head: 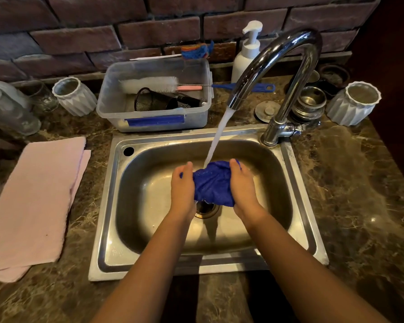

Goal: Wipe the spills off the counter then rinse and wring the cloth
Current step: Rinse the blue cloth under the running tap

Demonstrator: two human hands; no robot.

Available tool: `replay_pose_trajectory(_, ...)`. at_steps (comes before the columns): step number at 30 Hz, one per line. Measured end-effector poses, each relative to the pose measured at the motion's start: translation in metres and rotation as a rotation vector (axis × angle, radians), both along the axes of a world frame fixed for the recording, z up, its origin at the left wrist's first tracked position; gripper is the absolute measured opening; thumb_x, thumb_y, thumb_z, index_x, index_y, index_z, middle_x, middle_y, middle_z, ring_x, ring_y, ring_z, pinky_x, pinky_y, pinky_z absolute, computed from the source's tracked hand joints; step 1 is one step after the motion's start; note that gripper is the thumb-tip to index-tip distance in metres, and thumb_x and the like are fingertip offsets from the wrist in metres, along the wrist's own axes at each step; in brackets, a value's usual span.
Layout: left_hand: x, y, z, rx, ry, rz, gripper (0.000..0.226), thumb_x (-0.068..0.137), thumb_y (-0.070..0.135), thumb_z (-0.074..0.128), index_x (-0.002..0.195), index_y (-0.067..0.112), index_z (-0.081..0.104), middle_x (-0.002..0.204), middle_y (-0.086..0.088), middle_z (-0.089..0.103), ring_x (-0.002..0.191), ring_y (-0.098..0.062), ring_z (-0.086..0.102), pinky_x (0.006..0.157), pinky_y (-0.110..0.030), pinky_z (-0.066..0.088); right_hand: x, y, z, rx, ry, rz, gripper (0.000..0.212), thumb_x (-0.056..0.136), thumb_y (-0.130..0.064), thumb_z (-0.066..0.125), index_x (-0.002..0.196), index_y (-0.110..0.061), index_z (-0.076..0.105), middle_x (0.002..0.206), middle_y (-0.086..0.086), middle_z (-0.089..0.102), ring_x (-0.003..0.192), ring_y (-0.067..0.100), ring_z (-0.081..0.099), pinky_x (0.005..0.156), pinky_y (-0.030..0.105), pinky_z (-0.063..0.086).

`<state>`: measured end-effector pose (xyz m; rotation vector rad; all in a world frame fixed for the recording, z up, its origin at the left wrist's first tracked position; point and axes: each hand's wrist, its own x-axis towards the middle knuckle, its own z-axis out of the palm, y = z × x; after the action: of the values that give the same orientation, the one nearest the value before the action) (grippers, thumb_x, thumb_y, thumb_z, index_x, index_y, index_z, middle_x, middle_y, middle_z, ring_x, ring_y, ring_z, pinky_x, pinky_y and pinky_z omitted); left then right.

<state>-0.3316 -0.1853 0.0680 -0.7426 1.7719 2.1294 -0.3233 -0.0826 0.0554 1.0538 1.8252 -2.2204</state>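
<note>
Over the steel sink (107,206), you hold the blue cloth (214,183) bunched between both hands, directly above the drain (207,209). Your left hand (183,187) grips the cloth's left side and your right hand (241,185) grips its right side; the fingers of each hand curl round the fabric, with the fingertips mostly hidden behind it. Water runs from the faucet (287,54) and strikes the upper edge of the cloth between your hands.

Judged from this arrangement, the wiping stage appears complete: no spill is plainly visible on the marbled table (359,183), though its busy pattern could hide one. You are in the rinsing stage. What remains is to finish the rinse, shut off the water, and wring the cloth; the fabric shows no twist yet, so wringing is not begun.

Beside the sink, a folded pink towel (37,194) lies on the table to the left, and a clear plastic tub (154,117) holding a bottle brush (149,83) sits behind the basin.
</note>
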Motion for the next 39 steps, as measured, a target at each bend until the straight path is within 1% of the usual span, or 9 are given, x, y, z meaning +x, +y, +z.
replay_pose_trajectory(3, 0.002, 0.008, 0.016, 0.061, 0.064, 0.036, 0.022, 0.096, 0.034, 0.043, 0.099, 0.018, 0.057, 0.092, -0.004, 0.060, 0.084, -0.017, 0.059, 0.074, -0.029, 0.049, -0.010, -0.008, 0.001, -0.005, -0.058, -0.039, 0.027, 0.096, -0.033, 0.039, 0.106, -0.018, 0.059, 0.108, 0.012, 0.064, 0.097, 0.026, 0.062, 0.089, 0.043, 0.053)
replay_pose_trajectory(5, 0.006, 0.018, 0.027, -0.156, 0.277, -0.075, 0.004, 0.092, 0.028, 0.053, 0.094, 0.026, 0.056, 0.097, 0.002, 0.057, 0.090, -0.011, 0.057, 0.076, -0.022, 0.049, -0.016, -0.013, 0.006, -0.180, -0.044, -0.056, 0.028, 0.095, -0.034, 0.043, 0.109, -0.016, 0.059, 0.106, 0.012, 0.065, 0.096, 0.023, 0.063, 0.087, 0.040, 0.054)
replay_pose_trajectory(8, 0.007, 0.027, 0.023, -0.520, 0.471, -0.200, 0.018, 0.087, 0.036, 0.061, 0.099, 0.025, 0.054, 0.100, 0.002, 0.052, 0.086, -0.002, 0.053, 0.069, -0.006, 0.044, -0.023, -0.018, 0.013, -0.303, 0.073, 0.012, 0.024, 0.095, -0.031, 0.044, 0.088, -0.017, 0.062, 0.078, 0.005, 0.061, 0.078, 0.015, 0.059, 0.076, 0.031, 0.050)
replay_pose_trajectory(19, -0.027, 0.017, 0.008, -0.418, 0.276, -0.244, 0.024, 0.097, 0.029, 0.044, 0.078, 0.017, 0.052, 0.066, 0.002, 0.051, 0.059, -0.008, 0.049, 0.058, -0.021, 0.041, -0.012, -0.018, 0.032, 0.367, 0.281, 0.108, 0.020, 0.094, -0.030, 0.049, 0.075, -0.026, 0.054, 0.069, -0.005, 0.057, 0.066, 0.008, 0.056, 0.063, 0.016, 0.047)
replay_pose_trajectory(22, -0.034, 0.005, -0.004, -0.441, 0.182, -0.153, 0.025, 0.096, 0.030, 0.045, 0.074, 0.021, 0.051, 0.067, 0.003, 0.054, 0.062, -0.009, 0.052, 0.060, -0.023, 0.040, 0.001, -0.014, 0.027, 0.467, 0.387, 0.256, 0.008, 0.090, -0.021, 0.057, 0.094, -0.026, 0.054, 0.089, -0.008, 0.062, 0.083, 0.006, 0.060, 0.074, 0.010, 0.048)
replay_pose_trajectory(27, -0.030, 0.004, 0.011, -0.380, 0.174, 0.007, 0.022, 0.095, 0.030, 0.049, 0.074, 0.022, 0.048, 0.070, 0.003, 0.053, 0.064, -0.008, 0.051, 0.058, -0.018, 0.042, 0.007, -0.007, 0.010, 0.220, 0.238, 0.264, 0.011, 0.092, -0.029, 0.053, 0.100, -0.022, 0.050, 0.093, -0.004, 0.060, 0.085, 0.013, 0.060, 0.074, 0.027, 0.051)
replay_pose_trajectory(31, 0.004, 0.018, 0.022, -0.529, 0.466, -0.070, 0.015, 0.093, 0.029, 0.051, 0.079, 0.022, 0.051, 0.076, 0.001, 0.054, 0.066, -0.008, 0.051, 0.059, -0.010, 0.041, -0.009, -0.010, 0.013, 0.297, 0.181, 0.175, 0.025, 0.096, -0.037, 0.043, 0.091, -0.016, 0.055, 0.079, 0.000, 0.059, 0.069, 0.009, 0.055, 0.063, 0.022, 0.045)
replay_pose_trajectory(35, 0.019, 0.030, 0.016, -0.729, 0.586, -0.141, 0.012, 0.093, 0.033, 0.051, 0.086, 0.023, 0.055, 0.084, 0.003, 0.057, 0.071, -0.006, 0.053, 0.061, -0.012, 0.040, -0.024, -0.018, 0.030, -0.215, 0.194, 0.061, 0.024, 0.097, -0.026, 0.043, 0.080, -0.018, 0.056, 0.066, -0.003, 0.059, 0.062, 0.007, 0.058, 0.058, 0.019, 0.049)
replay_pose_trajectory(39, -0.010, 0.014, 0.012, -0.562, 0.485, -0.199, 0.024, 0.097, 0.030, 0.044, 0.074, 0.031, 0.053, 0.069, 0.005, 0.057, 0.063, -0.007, 0.055, 0.061, -0.023, 0.047, -0.009, -0.028, 0.028, -0.003, 0.264, 0.068, 0.025, 0.098, -0.031, 0.040, 0.085, -0.020, 0.059, 0.073, 0.001, 0.061, 0.071, 0.011, 0.060, 0.065, 0.026, 0.049)
